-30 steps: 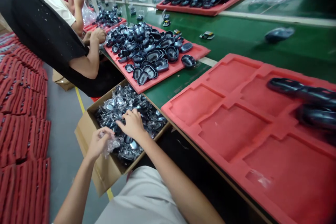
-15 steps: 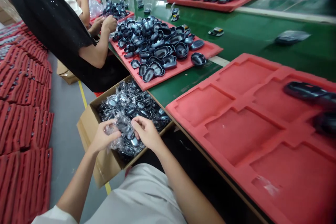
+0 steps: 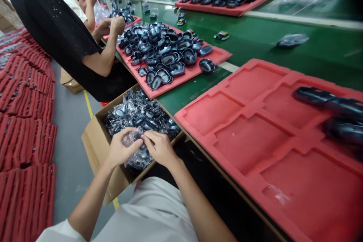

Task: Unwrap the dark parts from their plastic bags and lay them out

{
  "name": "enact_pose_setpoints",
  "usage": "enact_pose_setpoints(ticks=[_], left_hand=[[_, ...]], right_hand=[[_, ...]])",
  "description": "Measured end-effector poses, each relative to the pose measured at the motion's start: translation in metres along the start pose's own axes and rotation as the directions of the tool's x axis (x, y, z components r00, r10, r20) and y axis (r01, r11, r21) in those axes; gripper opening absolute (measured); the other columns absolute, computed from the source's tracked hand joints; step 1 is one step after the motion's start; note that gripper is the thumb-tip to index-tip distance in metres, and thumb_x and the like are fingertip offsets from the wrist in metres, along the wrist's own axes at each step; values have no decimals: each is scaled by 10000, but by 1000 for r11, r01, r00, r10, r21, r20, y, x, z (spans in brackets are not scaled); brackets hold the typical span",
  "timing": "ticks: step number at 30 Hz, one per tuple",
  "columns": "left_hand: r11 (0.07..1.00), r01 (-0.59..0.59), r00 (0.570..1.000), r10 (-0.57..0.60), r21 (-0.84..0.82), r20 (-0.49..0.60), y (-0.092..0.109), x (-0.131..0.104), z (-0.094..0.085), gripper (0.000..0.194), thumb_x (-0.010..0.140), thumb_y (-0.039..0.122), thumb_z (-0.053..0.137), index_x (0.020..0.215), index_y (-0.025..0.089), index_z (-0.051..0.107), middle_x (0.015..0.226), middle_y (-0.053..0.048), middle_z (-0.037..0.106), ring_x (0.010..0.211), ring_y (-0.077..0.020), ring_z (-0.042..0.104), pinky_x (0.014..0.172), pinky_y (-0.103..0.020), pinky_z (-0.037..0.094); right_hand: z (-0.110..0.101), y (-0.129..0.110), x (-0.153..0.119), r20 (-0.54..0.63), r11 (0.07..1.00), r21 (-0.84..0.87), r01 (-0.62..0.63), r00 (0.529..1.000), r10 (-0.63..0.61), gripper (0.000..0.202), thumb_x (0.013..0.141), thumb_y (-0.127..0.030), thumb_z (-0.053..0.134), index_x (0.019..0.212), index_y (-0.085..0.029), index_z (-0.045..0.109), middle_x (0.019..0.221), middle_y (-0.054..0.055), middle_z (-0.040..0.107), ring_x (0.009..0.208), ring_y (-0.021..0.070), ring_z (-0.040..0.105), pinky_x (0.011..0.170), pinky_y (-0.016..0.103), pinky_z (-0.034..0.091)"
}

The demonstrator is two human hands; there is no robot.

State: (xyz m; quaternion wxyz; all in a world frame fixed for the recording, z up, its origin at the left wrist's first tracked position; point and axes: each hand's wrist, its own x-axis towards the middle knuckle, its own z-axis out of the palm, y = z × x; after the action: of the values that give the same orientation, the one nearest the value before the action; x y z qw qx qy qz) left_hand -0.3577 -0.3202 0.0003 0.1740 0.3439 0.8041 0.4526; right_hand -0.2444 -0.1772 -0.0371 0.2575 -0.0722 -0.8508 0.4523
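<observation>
Both my hands meet above an open cardboard box (image 3: pixel 98 159) on my left side of the bench. My left hand (image 3: pixel 120 149) curls round a clear plastic bag (image 3: pixel 131 139), and something dark seems to be inside it. The fingers of my right hand (image 3: pixel 157 145) pinch the bag's right edge, close to my left thumb. Inside the box lie many dark blue glossy plastic shells (image 3: pixel 149 113) in clear bags. What exactly is in the held bag is partly hidden by my fingers.
A red foam tray (image 3: pixel 210 136) with moulded recesses lies on the green bench to my right, dark parts (image 3: pixel 326 98) at its far end. Another red tray carries heaped shells (image 3: pixel 167 53). A co-worker in black (image 3: pixel 56 38) sits to the left; stacked red trays (image 3: pixel 25 140) line the floor.
My hands have drawn closer together around the plastic bag, with the left hand shifted right. The view has turned slightly, moving the bench leftward in the picture.
</observation>
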Motion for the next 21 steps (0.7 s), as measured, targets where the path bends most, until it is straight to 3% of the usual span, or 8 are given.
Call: enact_pose_setpoints(ticks=[2, 4, 8, 10, 12, 15, 18, 21], left_hand=[[998, -6, 998, 10, -66, 64, 0, 0, 2, 190, 810, 343, 692, 865, 164, 725, 801, -26, 712, 730, -173, 612, 694, -246, 475], [993, -1, 991, 16, -115, 132, 1, 0, 5, 200, 834, 348, 664, 829, 156, 719, 729, -17, 682, 664, -156, 585, 643, -237, 461], [982, 9, 985, 24, -190, 171, 2, 1, 9, 260, 856, 400, 672, 899, 150, 728, 763, -19, 693, 667, -147, 588, 643, -228, 464], [981, 71, 989, -46, -178, 140, 0, 1, 10, 287, 846, 432, 684, 808, 147, 698, 691, -8, 658, 609, -129, 548, 595, -218, 434], [981, 136, 987, -123, -136, 101, -5, 0, 8, 355, 818, 467, 706, 673, 153, 630, 575, 15, 581, 532, -106, 476, 529, -206, 371], [977, 193, 979, -185, -89, 87, -12, -5, 3, 440, 779, 520, 733, 584, 158, 578, 493, 25, 523, 476, -87, 418, 481, -198, 309], [961, 256, 963, -245, -101, 110, -17, -11, -4, 470, 789, 552, 705, 565, 172, 545, 472, 18, 530, 449, -89, 423, 465, -197, 317], [948, 270, 962, -260, -169, 81, -24, -17, -11, 403, 732, 464, 751, 591, 187, 495, 740, -62, 728, 578, -124, 569, 532, -206, 427]], right_hand=[[-2, 6, -1, 33, 994, 112, -12, 999, 8, 418, 1036, -340, 442, 638, -215, 418, 604, -19, 451, 577, 126, 434, 589, 279, 321], [0, 12, -1, 10, 958, 270, -97, 995, 98, 483, 1029, -422, 458, 602, -220, 357, 558, -35, 376, 529, 115, 375, 540, 272, 291], [7, 19, 0, -61, 841, 490, -229, 954, 295, 515, 1012, -548, 445, 610, -233, 379, 529, -43, 370, 483, 117, 345, 474, 267, 280], [7, 18, -1, -150, 886, 421, -196, 948, 282, 454, 1002, -505, 497, 648, -227, 439, 572, -35, 426, 521, 124, 391, 510, 265, 329], [6, 15, -3, -182, 965, 246, -93, 973, 140, 334, 969, -443, 594, 730, -215, 545, 671, -8, 541, 614, 140, 487, 598, 271, 397], [12, 10, -6, -56, 997, 48, 61, 997, -58, 212, 974, -391, 621, 885, -204, 664, 832, 46, 683, 760, 174, 612, 714, 284, 448], [20, 15, -2, -144, 993, -25, -111, 984, 107, 292, 1038, -307, 474, 886, -188, 693, 802, 64, 711, 738, 178, 642, 711, 282, 441], [17, 26, 13, -161, 914, -178, -364, 927, 337, 214, 993, -244, 523, 926, -179, 716, 765, 55, 715, 705, 191, 642, 680, 290, 416]])
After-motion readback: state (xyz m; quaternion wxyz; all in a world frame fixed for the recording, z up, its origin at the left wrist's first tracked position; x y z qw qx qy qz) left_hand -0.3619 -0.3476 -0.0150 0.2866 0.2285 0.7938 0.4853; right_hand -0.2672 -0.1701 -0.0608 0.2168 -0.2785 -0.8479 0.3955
